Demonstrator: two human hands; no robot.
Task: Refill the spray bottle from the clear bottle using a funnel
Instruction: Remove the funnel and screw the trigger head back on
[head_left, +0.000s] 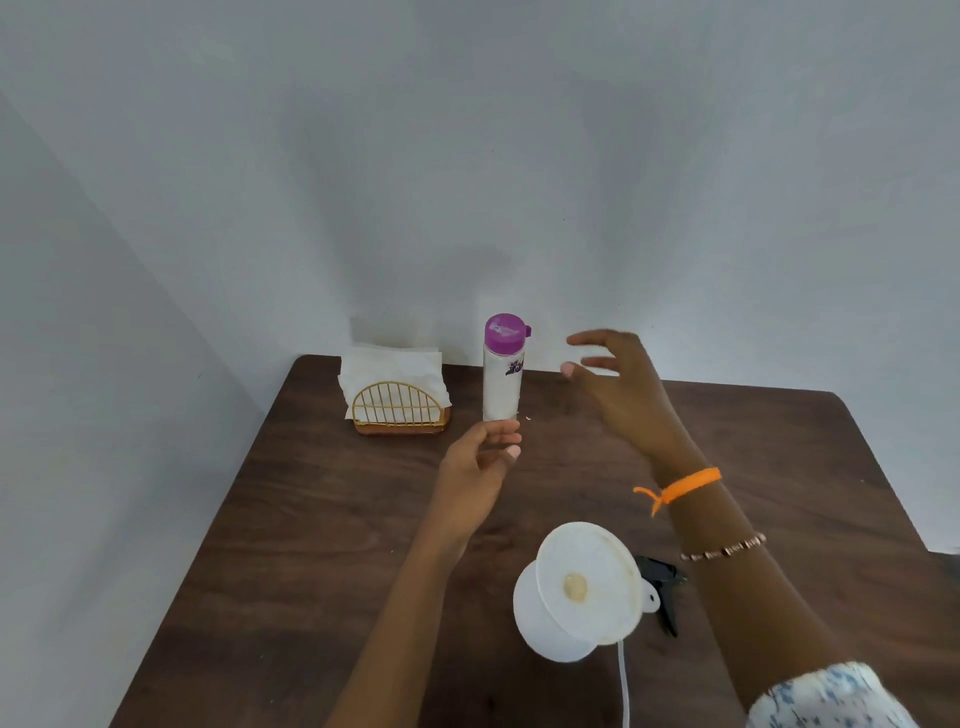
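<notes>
Both grips are empty. The left hand (480, 460) is held with fingers loosely curled and apart, just in front of the base of the clear bottle (503, 382) and not touching it. The right hand (621, 389) is spread wide, fingers apart, to the right of the bottle at about cap height and clear of it. The bottle stands upright on the counter (291, 519), long axis vertical, its purple cap (505, 332) closed; it lies directly beyond the left hand, which is the nearer of the two. Closer to the person, the funnel (589, 584) sits in the white spray bottle (545, 623), whose black trigger head (662, 584) lies detached on the counter beside it. A napkin holder (397, 408) stands left of the clear bottle. Judgement: receiving vessel prepared; pouring not yet begun; cap must come off first.
</notes>
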